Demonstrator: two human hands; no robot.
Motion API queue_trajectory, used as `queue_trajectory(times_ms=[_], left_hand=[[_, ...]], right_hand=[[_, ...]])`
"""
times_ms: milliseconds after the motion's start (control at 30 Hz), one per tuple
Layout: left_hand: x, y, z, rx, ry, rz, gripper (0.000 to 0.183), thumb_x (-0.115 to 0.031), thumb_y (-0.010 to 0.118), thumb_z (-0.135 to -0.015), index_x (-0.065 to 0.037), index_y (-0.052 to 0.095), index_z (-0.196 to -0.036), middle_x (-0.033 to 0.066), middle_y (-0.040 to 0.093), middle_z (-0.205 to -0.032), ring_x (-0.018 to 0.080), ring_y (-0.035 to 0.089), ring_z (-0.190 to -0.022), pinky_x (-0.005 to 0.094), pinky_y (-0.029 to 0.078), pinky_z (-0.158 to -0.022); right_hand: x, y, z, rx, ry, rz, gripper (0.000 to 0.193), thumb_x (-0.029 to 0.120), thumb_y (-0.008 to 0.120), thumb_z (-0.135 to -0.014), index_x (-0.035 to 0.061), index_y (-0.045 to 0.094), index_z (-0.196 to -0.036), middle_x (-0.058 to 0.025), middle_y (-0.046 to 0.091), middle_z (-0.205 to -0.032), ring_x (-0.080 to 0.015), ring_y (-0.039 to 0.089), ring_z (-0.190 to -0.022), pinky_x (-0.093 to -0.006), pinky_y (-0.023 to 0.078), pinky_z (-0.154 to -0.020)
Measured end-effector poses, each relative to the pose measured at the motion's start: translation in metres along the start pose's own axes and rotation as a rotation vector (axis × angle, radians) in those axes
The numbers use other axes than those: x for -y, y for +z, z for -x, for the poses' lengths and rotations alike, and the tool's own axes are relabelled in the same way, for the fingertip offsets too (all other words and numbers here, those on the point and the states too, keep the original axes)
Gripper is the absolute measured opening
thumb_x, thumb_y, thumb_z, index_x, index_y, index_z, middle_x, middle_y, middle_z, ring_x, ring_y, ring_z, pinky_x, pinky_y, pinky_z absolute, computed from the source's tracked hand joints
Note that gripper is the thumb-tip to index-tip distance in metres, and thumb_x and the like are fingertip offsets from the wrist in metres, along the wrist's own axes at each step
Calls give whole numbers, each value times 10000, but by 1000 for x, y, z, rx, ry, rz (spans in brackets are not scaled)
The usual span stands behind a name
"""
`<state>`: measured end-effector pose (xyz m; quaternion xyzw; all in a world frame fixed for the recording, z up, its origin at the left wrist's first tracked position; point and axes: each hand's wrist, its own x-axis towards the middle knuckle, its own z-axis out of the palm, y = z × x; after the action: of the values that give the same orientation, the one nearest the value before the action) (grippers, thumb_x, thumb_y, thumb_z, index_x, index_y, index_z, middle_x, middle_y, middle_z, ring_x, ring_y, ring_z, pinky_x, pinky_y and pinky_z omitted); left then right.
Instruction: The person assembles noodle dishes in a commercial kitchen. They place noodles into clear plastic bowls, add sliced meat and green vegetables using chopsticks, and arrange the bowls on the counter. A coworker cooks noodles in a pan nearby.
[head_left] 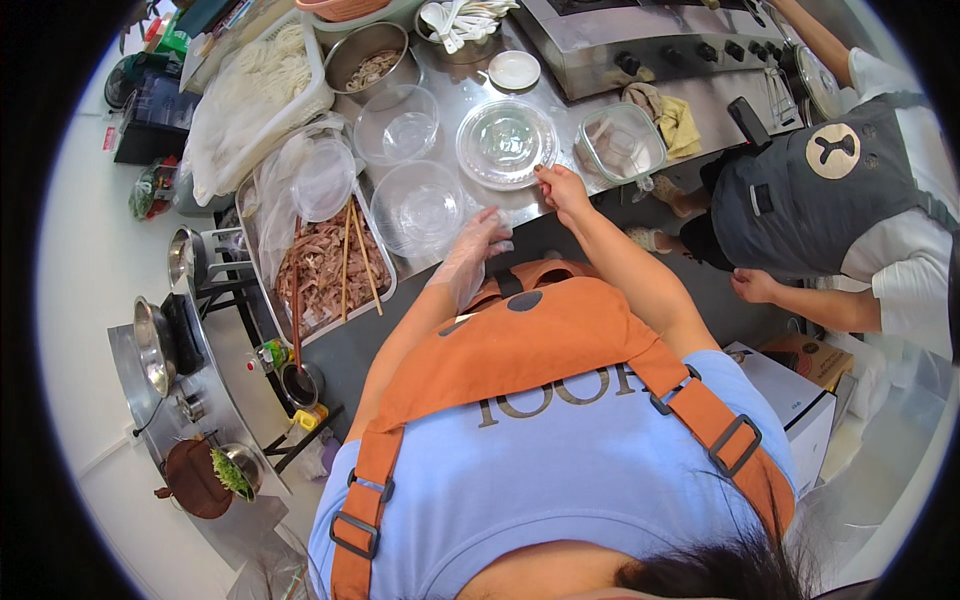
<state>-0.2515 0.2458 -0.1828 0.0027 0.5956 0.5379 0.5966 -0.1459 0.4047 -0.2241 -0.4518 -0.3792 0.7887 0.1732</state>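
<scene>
My right hand (565,194), bare, has its fingers closed at the near rim of a round clear plastic lid or shallow bowl (507,143) on the steel counter. My left hand (484,236) wears a thin clear plastic glove. Its fingers are loosely apart, with nothing seen in them, beside a round clear plastic bowl (418,210). Behind that stands another clear bowl (397,125). To the left, a metal tray (385,275) holds sliced meat (325,270), with wooden chopsticks (360,262) and a clear round lid (323,180) on top.
A square clear container (620,142) and a yellow cloth (680,127) are at the right, near a stove (650,45). Noodles (270,85), a metal pot (372,60) and white spoons (465,18) stand at the back. Another person in a grey apron (820,200) is close on my right.
</scene>
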Motion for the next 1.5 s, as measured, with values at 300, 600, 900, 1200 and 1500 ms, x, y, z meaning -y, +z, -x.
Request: queue_trajectory(times_ms=[300,600,900,1200,1500], left_hand=[[13,2,-32,-155,162,58,179,-189,615,-800,-80,477,-835,20,540,-657,115,548,-571,229,450,-544],[22,0,-37,-61,227,186,132,-121,607,-821,-80,492,-772,13,534,-674,115,512,-593,246,445,-614],[26,2,-38,-14,236,325,118,-109,601,-825,-57,495,-822,20,518,-688,121,512,-592,276,478,-644],[17,8,-26,-98,106,14,165,-192,603,-831,-66,497,-818,18,499,-680,122,501,-575,272,464,-581],[13,31,-13,-85,19,43,144,-155,621,-808,-45,534,-778,32,552,-677,115,528,-583,240,460,-563]], right_hand=[[9,-48,23,188,83,62,200,233,620,-833,99,501,-745,55,445,-593,-19,367,-466,-169,269,-413],[8,-63,18,334,159,-71,170,203,602,-842,90,497,-770,50,448,-600,-15,360,-456,-171,278,-416],[8,-62,21,249,114,41,245,313,486,-902,70,484,-868,7,484,-678,-64,429,-508,-203,365,-463],[19,-76,7,-12,-146,252,505,278,400,-930,74,275,-1374,-58,539,-878,-86,505,-565,-216,454,-518],[44,-69,-9,74,-96,440,238,260,578,-849,28,534,-875,-5,526,-692,-69,482,-580,-215,409,-486]])
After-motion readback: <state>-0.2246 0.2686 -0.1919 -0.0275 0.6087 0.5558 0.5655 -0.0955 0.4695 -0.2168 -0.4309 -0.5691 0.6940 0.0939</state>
